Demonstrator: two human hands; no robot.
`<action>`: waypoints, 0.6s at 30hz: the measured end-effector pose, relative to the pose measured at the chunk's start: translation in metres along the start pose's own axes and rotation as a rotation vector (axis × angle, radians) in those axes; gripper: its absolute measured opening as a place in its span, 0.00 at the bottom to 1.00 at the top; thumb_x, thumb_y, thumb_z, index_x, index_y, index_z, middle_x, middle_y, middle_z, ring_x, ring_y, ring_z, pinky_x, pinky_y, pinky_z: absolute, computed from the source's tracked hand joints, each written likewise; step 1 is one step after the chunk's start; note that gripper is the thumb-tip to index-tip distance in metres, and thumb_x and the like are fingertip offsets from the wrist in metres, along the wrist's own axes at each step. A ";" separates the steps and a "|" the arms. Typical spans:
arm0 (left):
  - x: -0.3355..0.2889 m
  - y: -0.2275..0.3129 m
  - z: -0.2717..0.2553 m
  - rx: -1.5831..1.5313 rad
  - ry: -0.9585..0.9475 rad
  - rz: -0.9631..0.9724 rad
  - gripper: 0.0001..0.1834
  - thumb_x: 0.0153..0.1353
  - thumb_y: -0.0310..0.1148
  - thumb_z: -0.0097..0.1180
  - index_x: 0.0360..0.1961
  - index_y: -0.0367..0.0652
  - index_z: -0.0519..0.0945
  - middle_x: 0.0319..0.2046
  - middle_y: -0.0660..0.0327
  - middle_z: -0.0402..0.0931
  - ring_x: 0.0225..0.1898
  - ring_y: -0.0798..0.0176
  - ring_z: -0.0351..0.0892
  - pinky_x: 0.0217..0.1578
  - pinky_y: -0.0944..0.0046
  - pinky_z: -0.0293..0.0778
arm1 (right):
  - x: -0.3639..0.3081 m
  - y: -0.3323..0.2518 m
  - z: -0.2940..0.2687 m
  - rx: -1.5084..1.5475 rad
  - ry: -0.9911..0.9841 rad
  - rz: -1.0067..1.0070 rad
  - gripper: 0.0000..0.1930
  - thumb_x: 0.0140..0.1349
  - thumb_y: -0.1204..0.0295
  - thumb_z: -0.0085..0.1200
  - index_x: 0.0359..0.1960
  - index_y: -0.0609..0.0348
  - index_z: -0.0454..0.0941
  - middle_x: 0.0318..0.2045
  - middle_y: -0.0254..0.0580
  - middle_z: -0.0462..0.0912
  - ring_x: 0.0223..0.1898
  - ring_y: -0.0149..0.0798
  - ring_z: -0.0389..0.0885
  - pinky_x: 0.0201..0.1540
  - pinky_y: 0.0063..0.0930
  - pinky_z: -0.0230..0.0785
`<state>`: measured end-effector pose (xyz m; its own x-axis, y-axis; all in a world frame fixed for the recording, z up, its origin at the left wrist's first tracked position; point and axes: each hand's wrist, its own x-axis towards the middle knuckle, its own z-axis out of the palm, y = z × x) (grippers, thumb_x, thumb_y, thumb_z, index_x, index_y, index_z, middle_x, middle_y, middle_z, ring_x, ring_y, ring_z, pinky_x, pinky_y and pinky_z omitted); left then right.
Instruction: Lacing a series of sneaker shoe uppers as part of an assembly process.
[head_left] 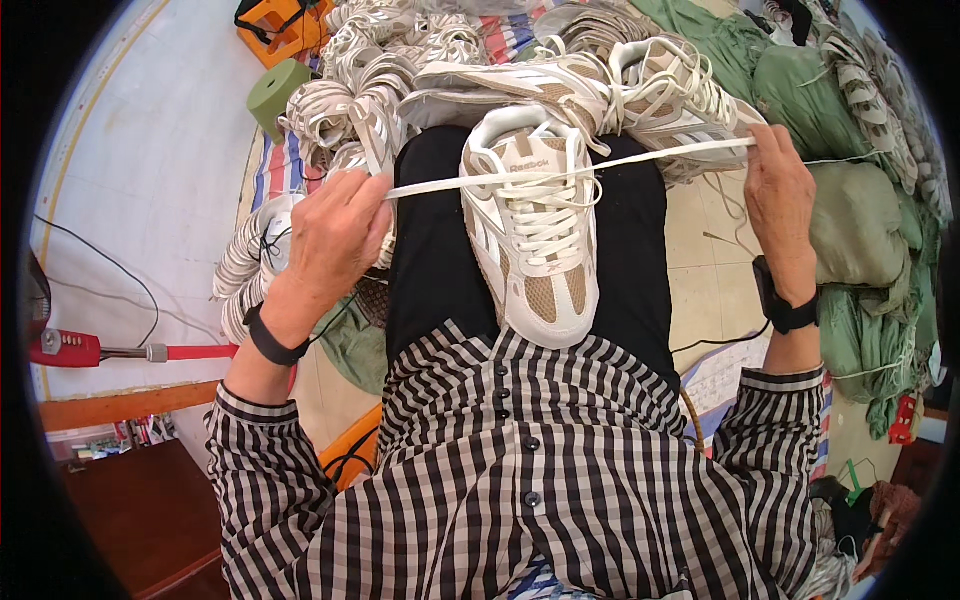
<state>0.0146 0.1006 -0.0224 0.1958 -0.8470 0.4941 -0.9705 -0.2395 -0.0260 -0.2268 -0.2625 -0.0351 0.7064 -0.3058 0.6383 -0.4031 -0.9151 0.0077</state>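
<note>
A beige and white sneaker [545,310] lies across my lap with its toe toward me, its cream laces criss-crossed over the tongue. A flat cream shoelace [670,155] runs taut above the upper part of the shoe, from one hand to the other. My left hand [335,235] is closed on one stretch of it, left of the shoe. Out to the right, my right hand [782,195] pinches the other stretch, with a thin end trailing beyond it. Two more sneakers, a left one [530,85] and a right one [680,90], rest just beyond my knees.
Bundled shoe uppers [370,75] pile up at the far left beside a green roll [278,95] and an orange stool [280,30]. Stuffed green sacks [855,220] fill the right side. A red-handled tool [70,348] juts in at left, near a brown wooden surface [140,510].
</note>
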 end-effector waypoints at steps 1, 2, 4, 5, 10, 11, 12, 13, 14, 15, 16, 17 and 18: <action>-0.004 -0.005 0.001 0.035 -0.013 0.013 0.10 0.51 0.22 0.60 0.36 0.39 0.76 0.26 0.57 0.69 0.28 0.54 0.74 0.27 0.57 0.70 | -0.004 0.009 -0.002 -0.048 -0.060 0.045 0.08 0.64 0.76 0.46 0.44 0.58 0.74 0.35 0.48 0.76 0.37 0.55 0.77 0.37 0.45 0.69; -0.007 -0.009 0.003 0.028 -0.009 0.020 0.10 0.51 0.22 0.60 0.36 0.39 0.76 0.26 0.57 0.69 0.28 0.54 0.74 0.27 0.57 0.70 | -0.009 0.018 -0.005 -0.018 -0.055 0.060 0.08 0.65 0.75 0.46 0.44 0.58 0.74 0.32 0.50 0.73 0.34 0.56 0.75 0.35 0.44 0.67; -0.027 -0.016 -0.003 0.078 -0.076 -0.043 0.10 0.52 0.22 0.59 0.37 0.39 0.76 0.26 0.56 0.70 0.30 0.54 0.75 0.29 0.57 0.71 | -0.015 0.033 0.014 0.122 -0.072 0.067 0.08 0.65 0.74 0.46 0.43 0.59 0.74 0.32 0.52 0.73 0.34 0.56 0.74 0.35 0.43 0.66; -0.032 -0.019 -0.005 0.072 -0.071 -0.042 0.10 0.52 0.22 0.59 0.37 0.39 0.76 0.26 0.56 0.70 0.30 0.54 0.75 0.29 0.57 0.71 | -0.019 0.040 0.011 0.211 -0.093 0.096 0.08 0.66 0.73 0.46 0.43 0.59 0.74 0.31 0.53 0.72 0.34 0.57 0.73 0.35 0.42 0.66; -0.044 -0.035 -0.012 0.218 -0.129 -0.071 0.09 0.56 0.24 0.56 0.39 0.38 0.73 0.27 0.57 0.72 0.32 0.53 0.75 0.30 0.55 0.72 | -0.044 0.080 -0.007 0.236 -0.154 0.304 0.09 0.68 0.70 0.46 0.38 0.64 0.74 0.26 0.58 0.72 0.28 0.58 0.70 0.31 0.42 0.63; -0.050 -0.040 -0.013 0.219 -0.128 -0.071 0.09 0.56 0.24 0.56 0.39 0.38 0.73 0.27 0.57 0.72 0.32 0.53 0.75 0.30 0.55 0.72 | -0.049 0.082 -0.011 0.228 -0.194 0.321 0.09 0.68 0.70 0.46 0.38 0.65 0.74 0.24 0.59 0.71 0.26 0.58 0.68 0.29 0.42 0.62; -0.056 -0.045 -0.013 0.255 -0.195 -0.102 0.07 0.57 0.25 0.54 0.37 0.39 0.73 0.26 0.56 0.72 0.32 0.52 0.75 0.30 0.55 0.71 | -0.052 0.083 -0.014 0.219 -0.235 0.337 0.10 0.68 0.69 0.46 0.37 0.66 0.73 0.22 0.59 0.70 0.24 0.58 0.67 0.28 0.42 0.61; -0.062 -0.048 -0.016 0.299 -0.267 -0.138 0.06 0.58 0.25 0.53 0.36 0.39 0.72 0.26 0.56 0.73 0.31 0.51 0.76 0.29 0.54 0.71 | -0.056 0.085 -0.012 0.228 -0.234 0.333 0.10 0.68 0.69 0.46 0.37 0.66 0.73 0.22 0.59 0.70 0.24 0.58 0.67 0.28 0.42 0.61; -0.068 -0.050 -0.019 0.307 -0.271 -0.144 0.06 0.58 0.25 0.53 0.36 0.39 0.72 0.26 0.56 0.73 0.31 0.51 0.76 0.29 0.54 0.71 | -0.059 0.086 -0.008 0.241 -0.254 0.341 0.10 0.68 0.70 0.46 0.37 0.66 0.73 0.21 0.59 0.70 0.23 0.57 0.66 0.28 0.41 0.61; -0.073 -0.051 -0.023 0.320 -0.302 -0.175 0.04 0.58 0.25 0.53 0.34 0.40 0.71 0.25 0.56 0.73 0.31 0.51 0.76 0.29 0.54 0.70 | -0.062 0.088 -0.004 0.255 -0.274 0.349 0.10 0.68 0.70 0.46 0.37 0.66 0.74 0.20 0.59 0.69 0.22 0.56 0.65 0.27 0.40 0.60; -0.077 -0.051 -0.027 0.326 -0.329 -0.205 0.03 0.59 0.25 0.52 0.33 0.41 0.70 0.25 0.55 0.74 0.30 0.50 0.76 0.28 0.53 0.70 | -0.063 0.090 -0.003 0.259 -0.274 0.344 0.10 0.68 0.70 0.46 0.37 0.66 0.74 0.20 0.59 0.69 0.22 0.56 0.65 0.27 0.40 0.60; -0.076 -0.050 -0.026 0.321 -0.328 -0.199 0.03 0.59 0.25 0.52 0.33 0.41 0.70 0.25 0.55 0.74 0.30 0.50 0.76 0.28 0.53 0.70 | -0.067 0.092 -0.006 0.240 -0.305 0.351 0.09 0.68 0.71 0.46 0.37 0.66 0.74 0.20 0.58 0.69 0.22 0.54 0.65 0.26 0.39 0.60; -0.074 -0.049 -0.025 0.303 -0.316 -0.202 0.03 0.59 0.25 0.51 0.33 0.41 0.70 0.25 0.55 0.74 0.30 0.50 0.77 0.28 0.53 0.70 | -0.071 0.093 -0.007 0.222 -0.336 0.356 0.09 0.68 0.71 0.46 0.37 0.66 0.74 0.20 0.56 0.69 0.21 0.52 0.64 0.26 0.38 0.59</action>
<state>0.0438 0.1871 -0.0357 0.4552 -0.8605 0.2287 -0.8329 -0.5023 -0.2322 -0.3182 -0.3244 -0.0742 0.7102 -0.6416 0.2896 -0.5450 -0.7616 -0.3507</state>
